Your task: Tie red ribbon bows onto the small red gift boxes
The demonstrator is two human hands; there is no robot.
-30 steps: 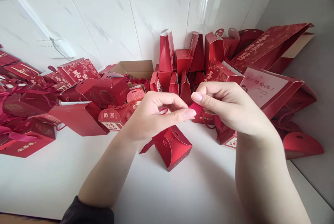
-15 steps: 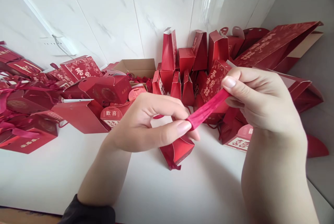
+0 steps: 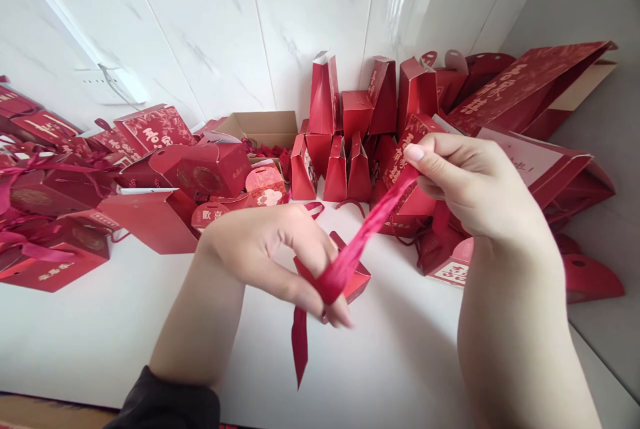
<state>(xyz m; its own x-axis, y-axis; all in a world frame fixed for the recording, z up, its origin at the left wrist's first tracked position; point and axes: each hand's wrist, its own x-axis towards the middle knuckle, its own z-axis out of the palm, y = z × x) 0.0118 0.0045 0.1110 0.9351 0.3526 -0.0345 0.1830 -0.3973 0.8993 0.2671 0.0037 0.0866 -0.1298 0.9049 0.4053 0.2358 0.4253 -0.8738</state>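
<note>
A red ribbon (image 3: 371,229) stretches slantwise between my two hands. My right hand (image 3: 467,179) pinches its upper end between thumb and fingers. Lower down, my left hand (image 3: 280,252) has the ribbon running between its thumb and fingers, with some motion blur at the fingertips. A loose pointed tail hangs below the left hand over the white table. Under and behind the left fingers sits a small red box (image 3: 357,284), partly hidden by the hand and ribbon.
Several red gift boxes (image 3: 325,99) stand by the tiled wall. Left lie more boxes with ribbons (image 3: 55,189) and an open cardboard box (image 3: 267,126) of red pieces. Large red bags (image 3: 530,86) lean at the right. All rest on a white table (image 3: 390,369).
My left hand has moved down along the ribbon, and a longer stretch now shows between the hands. A tail now hangs below it. My right hand has shifted slightly left.
</note>
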